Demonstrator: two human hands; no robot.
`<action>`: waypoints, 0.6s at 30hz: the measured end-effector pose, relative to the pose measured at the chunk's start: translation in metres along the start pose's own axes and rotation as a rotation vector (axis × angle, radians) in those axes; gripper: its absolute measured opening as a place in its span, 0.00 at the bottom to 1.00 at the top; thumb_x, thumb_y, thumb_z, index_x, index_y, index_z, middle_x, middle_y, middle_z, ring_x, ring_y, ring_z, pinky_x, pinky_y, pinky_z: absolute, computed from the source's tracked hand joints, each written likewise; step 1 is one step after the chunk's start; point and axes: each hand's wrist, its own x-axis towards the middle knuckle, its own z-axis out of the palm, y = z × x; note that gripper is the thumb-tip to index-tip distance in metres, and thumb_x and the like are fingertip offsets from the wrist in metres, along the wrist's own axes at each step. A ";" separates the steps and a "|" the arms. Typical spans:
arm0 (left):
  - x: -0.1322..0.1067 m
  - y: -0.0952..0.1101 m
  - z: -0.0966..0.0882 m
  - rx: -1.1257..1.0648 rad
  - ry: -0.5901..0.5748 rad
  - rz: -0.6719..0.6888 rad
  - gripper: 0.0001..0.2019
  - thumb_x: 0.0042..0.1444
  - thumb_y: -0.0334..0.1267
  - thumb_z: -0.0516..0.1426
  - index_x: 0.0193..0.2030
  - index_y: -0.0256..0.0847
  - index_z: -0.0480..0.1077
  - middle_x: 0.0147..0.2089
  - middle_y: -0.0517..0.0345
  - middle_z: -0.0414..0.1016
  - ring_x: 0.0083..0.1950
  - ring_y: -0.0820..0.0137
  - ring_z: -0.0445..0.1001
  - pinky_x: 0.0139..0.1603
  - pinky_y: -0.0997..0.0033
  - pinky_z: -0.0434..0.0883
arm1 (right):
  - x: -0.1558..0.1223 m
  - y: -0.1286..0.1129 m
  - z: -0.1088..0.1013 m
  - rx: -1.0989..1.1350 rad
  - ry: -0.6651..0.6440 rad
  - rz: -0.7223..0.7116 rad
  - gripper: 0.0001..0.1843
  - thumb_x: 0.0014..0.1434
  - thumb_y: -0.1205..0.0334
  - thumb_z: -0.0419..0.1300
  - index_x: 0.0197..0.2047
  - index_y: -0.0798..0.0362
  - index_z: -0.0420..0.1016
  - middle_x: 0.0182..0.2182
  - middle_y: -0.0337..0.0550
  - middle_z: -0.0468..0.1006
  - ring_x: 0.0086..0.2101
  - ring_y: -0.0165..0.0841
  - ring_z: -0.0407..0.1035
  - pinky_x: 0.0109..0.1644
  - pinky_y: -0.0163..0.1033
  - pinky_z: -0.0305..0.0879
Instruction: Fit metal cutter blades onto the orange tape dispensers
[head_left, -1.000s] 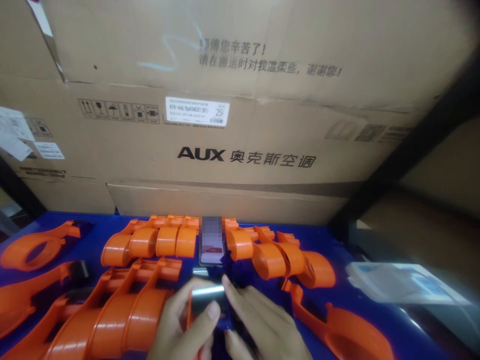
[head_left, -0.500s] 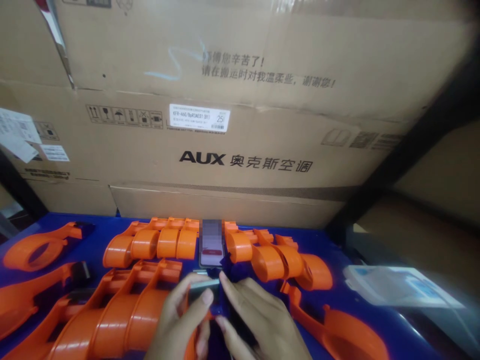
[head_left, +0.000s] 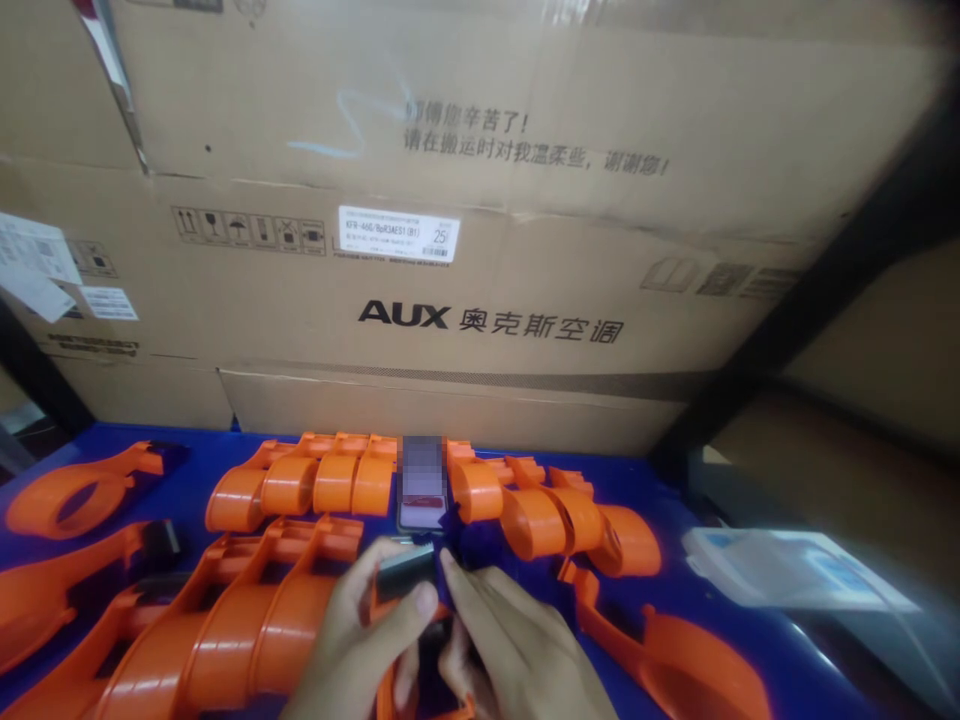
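My left hand [head_left: 352, 640] is closed around an orange tape dispenser [head_left: 386, 690], its thumb by the black end piece [head_left: 405, 572]. A thin, pale serrated edge runs along the top of that piece. From the other side my right hand [head_left: 517, 640] is closed, its fingers against the same dispenser; its lower fingertips are partly hidden. Just beyond the hands lies a dark blue crumpled-looking item [head_left: 480, 545], its kind unclear. A phone [head_left: 422, 515] with a partly blurred screen stands behind them.
Nested orange dispensers [head_left: 225, 640] lie to the left, with further rows [head_left: 540, 520] behind. A single one [head_left: 697, 660] lies at right, near a pale plastic package [head_left: 795, 570]. A large cardboard box [head_left: 487, 250] stands behind the blue surface [head_left: 637, 640].
My left thumb has shifted off the black end piece, which now shows more fully. The dispenser has tilted, and more of its orange frame appears low between my hands.
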 end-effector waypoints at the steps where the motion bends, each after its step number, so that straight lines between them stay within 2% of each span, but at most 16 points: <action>1: 0.000 0.000 0.000 -0.007 -0.002 -0.006 0.18 0.58 0.52 0.65 0.45 0.41 0.72 0.12 0.71 0.62 0.13 0.80 0.55 0.17 0.82 0.54 | -0.001 -0.001 0.000 -0.018 -0.002 0.001 0.24 0.66 0.74 0.52 0.65 0.65 0.66 0.45 0.60 0.84 0.42 0.45 0.81 0.38 0.44 0.82; 5: 0.000 -0.004 -0.002 -0.024 0.006 -0.006 0.18 0.58 0.53 0.65 0.43 0.41 0.72 0.12 0.72 0.60 0.13 0.81 0.53 0.17 0.82 0.54 | -0.002 -0.005 -0.002 -0.073 0.001 -0.006 0.22 0.67 0.73 0.53 0.63 0.66 0.69 0.46 0.60 0.84 0.44 0.46 0.81 0.43 0.45 0.83; 8: -0.001 -0.007 -0.004 -0.030 0.008 -0.009 0.18 0.58 0.52 0.65 0.45 0.41 0.71 0.13 0.72 0.60 0.14 0.81 0.53 0.18 0.82 0.53 | 0.001 -0.008 -0.005 -0.075 -0.009 -0.005 0.20 0.67 0.74 0.53 0.61 0.66 0.70 0.47 0.60 0.84 0.45 0.46 0.81 0.42 0.44 0.83; 13: -0.002 -0.008 -0.006 -0.045 -0.001 -0.002 0.18 0.58 0.50 0.66 0.47 0.42 0.70 0.12 0.73 0.60 0.13 0.81 0.54 0.18 0.82 0.52 | 0.007 -0.005 -0.013 0.035 -0.017 0.033 0.22 0.67 0.72 0.54 0.63 0.62 0.70 0.46 0.57 0.84 0.45 0.44 0.80 0.43 0.43 0.82; 15: -0.002 -0.008 -0.004 -0.043 -0.016 0.010 0.17 0.59 0.52 0.65 0.45 0.42 0.70 0.12 0.73 0.60 0.13 0.81 0.54 0.18 0.82 0.52 | 0.009 -0.001 -0.015 0.082 0.000 0.040 0.20 0.68 0.68 0.56 0.62 0.60 0.71 0.43 0.55 0.84 0.44 0.43 0.80 0.43 0.43 0.82; 18: -0.002 -0.008 -0.002 0.010 -0.006 0.018 0.18 0.62 0.56 0.60 0.45 0.42 0.69 0.11 0.72 0.59 0.12 0.80 0.52 0.16 0.82 0.51 | 0.009 0.003 -0.012 0.091 0.064 0.045 0.15 0.67 0.64 0.60 0.55 0.60 0.75 0.37 0.53 0.84 0.38 0.42 0.80 0.40 0.44 0.81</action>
